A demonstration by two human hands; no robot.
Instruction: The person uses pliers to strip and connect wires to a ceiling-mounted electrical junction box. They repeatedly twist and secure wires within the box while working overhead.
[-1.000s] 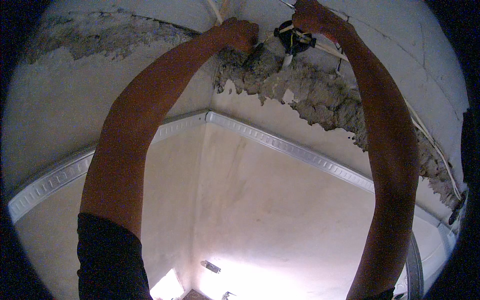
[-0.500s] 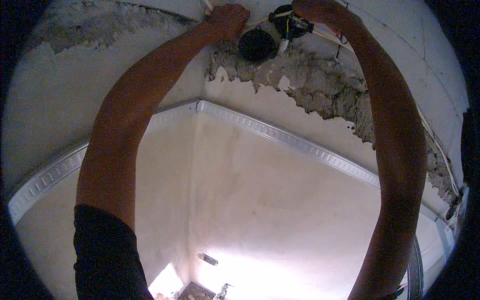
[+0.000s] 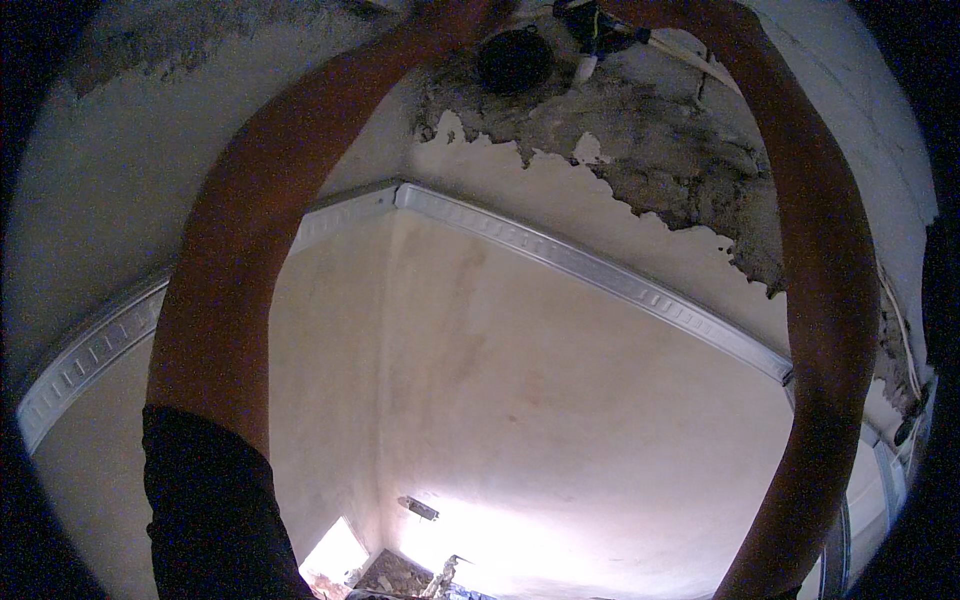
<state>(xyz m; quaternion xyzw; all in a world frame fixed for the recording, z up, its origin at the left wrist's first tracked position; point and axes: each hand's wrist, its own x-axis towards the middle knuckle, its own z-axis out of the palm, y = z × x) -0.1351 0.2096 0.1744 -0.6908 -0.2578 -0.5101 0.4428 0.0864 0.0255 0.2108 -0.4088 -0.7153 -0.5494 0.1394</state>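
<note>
Both my arms reach up to a ceiling with broken plaster. My left hand (image 3: pixel 455 14) is at the top edge, just left of a dark round hole (image 3: pixel 513 60) in the ceiling, and only part of it shows. My right hand (image 3: pixel 650 8) is mostly cut off by the frame's top edge. It is beside a small black fitting with coloured wires (image 3: pixel 592 22), which hangs to the right of the hole. A thin white cable (image 3: pixel 690 50) runs from the fitting to the right across the ceiling.
A wide patch of bare grey plaster (image 3: pixel 650 150) spreads around the hole. A ribbed white cornice (image 3: pixel 600 275) runs along where the walls meet the ceiling. Thin cables (image 3: pixel 905 350) follow the right edge. Far below, rubble lies in a bright spot (image 3: pixel 440 560).
The view has tilted down, so both hands and the fitting have slid to the top edge. The round hole next to the fitting now shows clearly.
</note>
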